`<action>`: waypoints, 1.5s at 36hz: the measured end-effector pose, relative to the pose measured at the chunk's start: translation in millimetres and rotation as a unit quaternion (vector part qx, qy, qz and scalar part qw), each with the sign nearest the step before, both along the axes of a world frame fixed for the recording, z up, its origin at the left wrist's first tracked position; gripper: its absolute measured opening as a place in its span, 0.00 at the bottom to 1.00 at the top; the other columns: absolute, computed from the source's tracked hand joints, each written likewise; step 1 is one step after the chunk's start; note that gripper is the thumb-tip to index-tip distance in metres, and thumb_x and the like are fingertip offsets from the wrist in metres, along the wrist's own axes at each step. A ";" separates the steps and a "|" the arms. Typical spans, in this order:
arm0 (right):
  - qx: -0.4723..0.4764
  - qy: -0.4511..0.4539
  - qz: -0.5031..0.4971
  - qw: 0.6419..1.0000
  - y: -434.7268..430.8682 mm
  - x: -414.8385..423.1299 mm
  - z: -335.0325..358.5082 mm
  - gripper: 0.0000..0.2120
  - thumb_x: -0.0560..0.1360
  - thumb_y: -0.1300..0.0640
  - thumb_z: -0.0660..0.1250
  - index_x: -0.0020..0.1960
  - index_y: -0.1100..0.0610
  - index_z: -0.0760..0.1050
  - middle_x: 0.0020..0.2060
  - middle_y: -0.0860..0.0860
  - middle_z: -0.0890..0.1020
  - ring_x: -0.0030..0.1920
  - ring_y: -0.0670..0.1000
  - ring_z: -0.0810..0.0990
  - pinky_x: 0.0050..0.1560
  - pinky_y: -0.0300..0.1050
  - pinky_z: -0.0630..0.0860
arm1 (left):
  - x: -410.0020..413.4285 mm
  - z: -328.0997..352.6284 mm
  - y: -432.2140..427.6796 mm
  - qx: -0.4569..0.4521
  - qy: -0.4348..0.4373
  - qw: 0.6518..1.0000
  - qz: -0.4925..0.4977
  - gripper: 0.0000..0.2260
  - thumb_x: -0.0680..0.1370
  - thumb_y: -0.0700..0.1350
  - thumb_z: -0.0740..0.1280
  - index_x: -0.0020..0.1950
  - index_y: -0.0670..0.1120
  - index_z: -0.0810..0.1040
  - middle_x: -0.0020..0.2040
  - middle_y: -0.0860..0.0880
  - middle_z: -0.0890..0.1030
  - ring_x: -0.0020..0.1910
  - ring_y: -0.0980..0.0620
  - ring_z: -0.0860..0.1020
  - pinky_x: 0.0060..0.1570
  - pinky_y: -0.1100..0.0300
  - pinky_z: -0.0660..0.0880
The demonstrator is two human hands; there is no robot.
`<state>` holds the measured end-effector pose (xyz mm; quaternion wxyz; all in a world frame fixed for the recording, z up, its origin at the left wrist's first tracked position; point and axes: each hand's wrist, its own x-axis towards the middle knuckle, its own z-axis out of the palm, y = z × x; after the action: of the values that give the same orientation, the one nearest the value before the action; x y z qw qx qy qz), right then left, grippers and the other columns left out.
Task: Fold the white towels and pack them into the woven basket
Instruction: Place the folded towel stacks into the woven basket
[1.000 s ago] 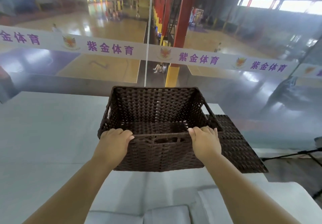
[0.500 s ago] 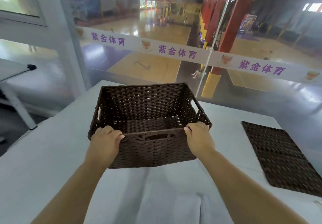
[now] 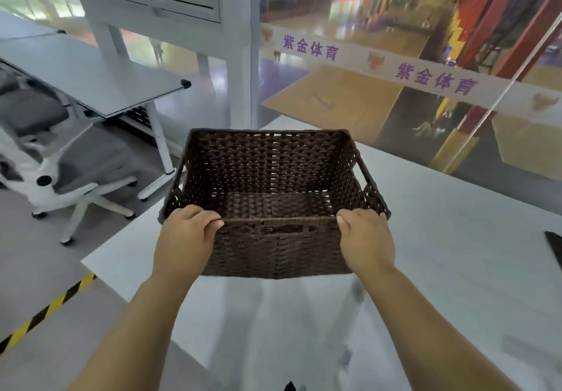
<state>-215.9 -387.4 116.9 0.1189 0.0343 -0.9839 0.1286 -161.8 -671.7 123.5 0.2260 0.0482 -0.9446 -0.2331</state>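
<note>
A dark brown woven basket (image 3: 270, 165) is held above the left end of the white table (image 3: 456, 238); nothing lies inside it. My left hand (image 3: 185, 235) grips its near rim at the left corner. My right hand (image 3: 365, 238) grips the near rim at the right corner. White towels (image 3: 289, 314) lie blurred on the table below the basket, between my forearms.
A dark woven lid (image 3: 555, 246) shows at the table's right edge. To the left stand a grey desk (image 3: 91, 77) and a white office chair (image 3: 60, 171). Yellow-black tape (image 3: 45, 311) marks the floor. A glass wall (image 3: 395, 71) rises behind the table.
The basket, held in both hands, has travelled left along the table, away from the woven lid, and the view has turned left with it. The desk and chair have come into view.
</note>
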 end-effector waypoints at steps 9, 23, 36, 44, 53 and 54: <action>-0.025 0.018 0.022 0.999 -19.3 24.5 14.3 0.13 0.79 0.52 0.61 0.59 0.52 0.79 0.53 0.49 0.80 0.55 0.52 0.76 0.59 0.48 0.69 | 24.9 5.3 -25.9 0.009 0.034 0.999 -0.029 0.05 0.72 0.42 0.73 0.45 0.42 0.82 0.45 0.46 0.80 0.46 0.43 0.76 0.44 0.50 0.75; -0.115 -0.166 -0.090 0.975 51.2 133.8 -50.9 0.07 0.78 0.47 0.62 0.48 0.47 0.78 0.43 0.42 0.80 0.45 0.46 0.78 0.45 0.43 0.75 | 46.9 -49.6 63.3 0.026 -0.155 0.949 -0.274 0.08 0.77 0.53 0.65 0.49 0.50 0.80 0.45 0.56 0.77 0.47 0.56 0.74 0.48 0.61 0.72; -0.073 -0.337 -0.250 0.905 148.6 184.2 -131.2 0.25 0.77 0.49 0.64 0.70 0.55 0.63 0.67 0.55 0.66 0.67 0.56 0.68 0.63 0.50 0.71 | 52.9 -144.8 193.2 0.018 -0.351 0.874 -0.337 0.17 0.79 0.48 0.61 0.67 0.55 0.69 0.65 0.52 0.67 0.63 0.50 0.66 0.61 0.60 0.67; -0.169 -0.337 -0.284 0.882 155.9 179.4 -155.8 0.30 0.76 0.51 0.66 0.73 0.53 0.55 0.71 0.54 0.60 0.66 0.57 0.70 0.61 0.47 0.68 | 63.0 -173.6 228.1 -0.051 -0.392 0.836 -0.381 0.22 0.82 0.45 0.56 0.76 0.51 0.58 0.77 0.56 0.51 0.75 0.54 0.55 0.71 0.61 0.54; -0.217 -0.346 -0.190 0.893 147.4 191.2 -161.1 0.34 0.71 0.47 0.71 0.69 0.45 0.56 0.64 0.51 0.69 0.58 0.55 0.74 0.51 0.43 0.70 | 92.1 -172.8 198.8 -0.126 -0.308 0.897 -0.291 0.16 0.77 0.49 0.63 0.64 0.49 0.76 0.61 0.52 0.77 0.58 0.45 0.72 0.56 0.54 0.70; -0.236 -0.344 -0.197 0.887 144.8 193.8 -162.3 0.35 0.71 0.47 0.72 0.69 0.44 0.54 0.64 0.52 0.69 0.59 0.55 0.74 0.52 0.44 0.70 | 96.2 -170.6 196.7 -0.138 -0.283 0.905 -0.285 0.15 0.74 0.49 0.65 0.58 0.48 0.79 0.55 0.52 0.80 0.55 0.44 0.73 0.51 0.52 0.73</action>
<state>-22.2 -242.6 -45.4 -0.1993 -0.2356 -0.8905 0.3345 -65.6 -475.1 -47.1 -0.1227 -0.1908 -0.9650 -0.1314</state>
